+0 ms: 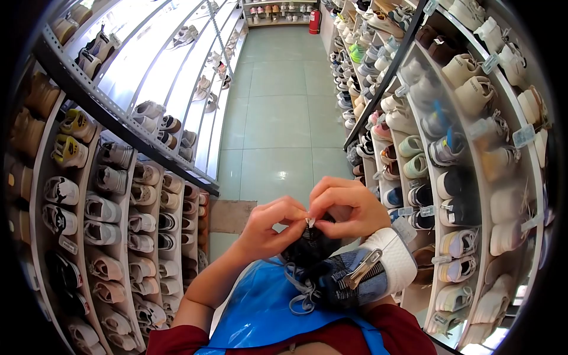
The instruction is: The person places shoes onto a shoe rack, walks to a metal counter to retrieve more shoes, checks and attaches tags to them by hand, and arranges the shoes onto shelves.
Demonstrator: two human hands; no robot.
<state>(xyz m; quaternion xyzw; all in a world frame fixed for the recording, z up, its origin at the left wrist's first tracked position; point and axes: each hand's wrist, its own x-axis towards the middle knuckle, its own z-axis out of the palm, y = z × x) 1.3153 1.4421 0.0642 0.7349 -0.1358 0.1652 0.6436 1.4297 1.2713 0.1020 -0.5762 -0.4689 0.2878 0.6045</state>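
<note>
My left hand (pixel 275 225) and my right hand (pixel 349 207) meet at the centre, each pinching a small white piece (pixel 309 222) between thumb and fingertips. Just under them is a dark shoe (pixel 305 245), partly covered by my fingers. Against my blue apron (pixel 254 313) and beside my right forearm lies a blue-grey shoe (pixel 349 278) with a thick white sole. A metal clip (pixel 364 269) rests on that shoe, and loose grey laces (pixel 303 290) hang from the shoes. What supports the shoes is hidden.
Shelves of shoes (pixel 127 201) stand close on the left, below bright slatted racks (pixel 160 65). More shoe shelves (pixel 438 165) line the right side. A tiled aisle floor (pixel 275 118) runs ahead to a red fire extinguisher (pixel 315 21) and a far rack.
</note>
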